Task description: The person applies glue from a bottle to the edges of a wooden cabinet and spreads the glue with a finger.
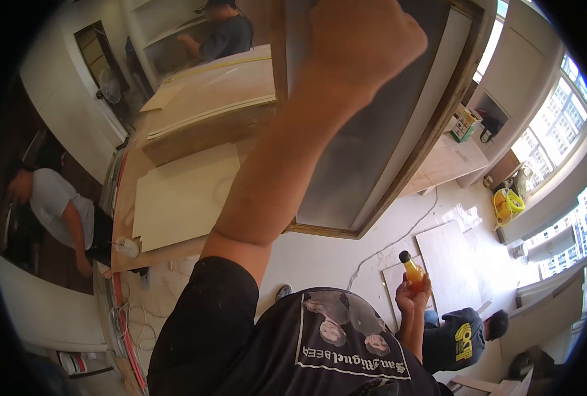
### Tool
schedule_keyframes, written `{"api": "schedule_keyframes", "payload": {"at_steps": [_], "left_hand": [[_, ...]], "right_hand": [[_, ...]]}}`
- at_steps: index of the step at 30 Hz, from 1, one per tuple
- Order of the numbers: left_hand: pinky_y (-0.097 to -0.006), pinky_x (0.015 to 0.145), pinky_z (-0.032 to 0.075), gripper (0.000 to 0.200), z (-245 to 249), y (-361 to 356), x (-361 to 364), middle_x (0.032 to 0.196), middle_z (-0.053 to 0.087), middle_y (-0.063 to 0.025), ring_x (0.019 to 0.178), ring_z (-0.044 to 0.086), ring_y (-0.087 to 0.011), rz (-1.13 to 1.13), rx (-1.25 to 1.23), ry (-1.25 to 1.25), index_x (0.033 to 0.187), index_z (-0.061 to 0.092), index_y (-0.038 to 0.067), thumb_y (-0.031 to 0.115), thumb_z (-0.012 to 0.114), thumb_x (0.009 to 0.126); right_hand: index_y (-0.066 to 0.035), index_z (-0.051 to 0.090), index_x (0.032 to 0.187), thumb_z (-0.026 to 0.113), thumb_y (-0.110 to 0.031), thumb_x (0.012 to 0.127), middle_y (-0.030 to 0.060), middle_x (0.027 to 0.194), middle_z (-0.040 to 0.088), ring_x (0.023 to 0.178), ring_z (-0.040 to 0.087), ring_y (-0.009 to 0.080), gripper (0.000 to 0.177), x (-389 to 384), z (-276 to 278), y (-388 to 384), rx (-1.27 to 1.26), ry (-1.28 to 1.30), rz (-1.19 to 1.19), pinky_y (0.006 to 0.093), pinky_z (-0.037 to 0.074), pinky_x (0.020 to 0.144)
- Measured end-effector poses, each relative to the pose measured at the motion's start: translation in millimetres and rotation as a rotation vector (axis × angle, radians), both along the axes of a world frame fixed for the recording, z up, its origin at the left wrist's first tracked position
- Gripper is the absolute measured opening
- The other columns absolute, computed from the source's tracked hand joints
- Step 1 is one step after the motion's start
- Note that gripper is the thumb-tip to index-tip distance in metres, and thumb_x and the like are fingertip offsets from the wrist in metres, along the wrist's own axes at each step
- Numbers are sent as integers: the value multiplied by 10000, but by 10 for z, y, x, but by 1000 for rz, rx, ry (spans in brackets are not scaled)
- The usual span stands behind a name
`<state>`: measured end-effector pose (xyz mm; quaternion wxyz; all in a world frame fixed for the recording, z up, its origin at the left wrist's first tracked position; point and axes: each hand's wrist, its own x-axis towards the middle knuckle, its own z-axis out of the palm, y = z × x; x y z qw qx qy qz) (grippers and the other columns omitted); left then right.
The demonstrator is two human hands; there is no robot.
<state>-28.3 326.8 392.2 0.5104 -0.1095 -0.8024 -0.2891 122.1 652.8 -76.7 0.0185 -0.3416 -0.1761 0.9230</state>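
My left hand (pixel 359 43) is raised far out in front, its fingers curled into a fist against the upper left part of a large grey panel with a wooden frame (pixel 379 145). The panel leans at an angle over the floor, and the fingertips are hidden behind the hand. My left forearm crosses the middle of the view. Low on the right, my right hand (pixel 411 296) grips a small bottle of orange liquid with a dark cap (pixel 410 267), held upright near my chest. My dark printed T-shirt (pixel 346 343) fills the bottom.
A workbench (pixel 125 218) with pale boards (pixel 184 198) stands to the left. One person in a grey shirt (pixel 56 208) bends beside it, another (pixel 224 33) works at the back. A third person in a dark shirt (pixel 458 336) crouches at lower right. A cable (pixel 399 241) and boards lie on the floor.
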Motion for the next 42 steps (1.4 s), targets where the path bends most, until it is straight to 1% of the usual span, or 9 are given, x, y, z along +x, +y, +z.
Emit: {"api": "schedule_keyframes", "payload": {"at_steps": [8,14,19,22,25,29,31,35,42], "left_hand": [[-379,533,577,825,-94,596,-60,675,682,-175,584,705,-259,-94,-244,-48,1413,281,-290,136,665,820],[-353,502,543,697,-160,323,-17,643,643,-86,540,672,-224,104,-553,248,1501,488,34,150,641,831],[-420,589,565,686,-90,-90,-147,667,664,-113,592,688,-264,420,-667,224,1490,544,182,141,641,812],[-437,588,562,703,-87,-292,-55,674,673,-133,610,693,-294,545,-658,88,1490,543,156,134,652,795],[-396,556,553,682,-128,-401,-31,652,673,-115,569,672,-257,533,-631,177,1461,556,60,79,648,786],[-314,544,546,838,-110,-175,233,794,699,-148,565,634,-180,-806,379,-157,1559,235,-56,-2,592,803],[-273,549,543,968,-151,-63,244,900,704,-175,587,618,-146,-1469,695,-84,1593,-18,-71,-33,557,815],[-272,565,554,1098,-123,374,-42,1098,660,-235,629,617,-162,-1721,762,45,1527,-301,7,-60,539,823],[-282,574,561,1116,-48,858,1,1142,640,-223,641,615,-173,-1766,890,114,1520,-340,49,-57,533,833]], "right_hand": [[-165,702,1084,831,-407,800,157,911,737,612,665,171,395,-30,31,-58,11,-15,-31,301,598,621],[-165,703,1075,844,-400,789,160,908,735,607,666,175,397,122,-131,50,1,-11,-71,291,598,612],[-166,709,1063,846,-390,791,157,910,736,596,663,175,378,245,-124,82,-8,-19,-100,287,601,603],[-168,711,1062,849,-388,788,151,912,738,599,664,177,378,288,-231,143,-11,-5,-120,287,603,605],[-169,713,1066,850,-387,786,145,915,739,612,668,178,381,289,-248,164,-2,-4,-107,286,604,607],[-168,699,1092,824,-373,821,12,969,710,801,691,182,363,243,-244,173,-33,15,-52,284,600,609],[-166,711,1072,842,-377,798,91,942,729,699,683,179,369,176,-149,94,-36,26,-37,290,604,615],[-164,718,1058,844,-383,796,122,932,738,649,680,175,365,98,-70,39,-41,51,4,295,607,623],[-158,718,1070,815,-392,832,93,958,737,701,689,170,348,175,-50,34,2,87,-25,292,605,613]]}}
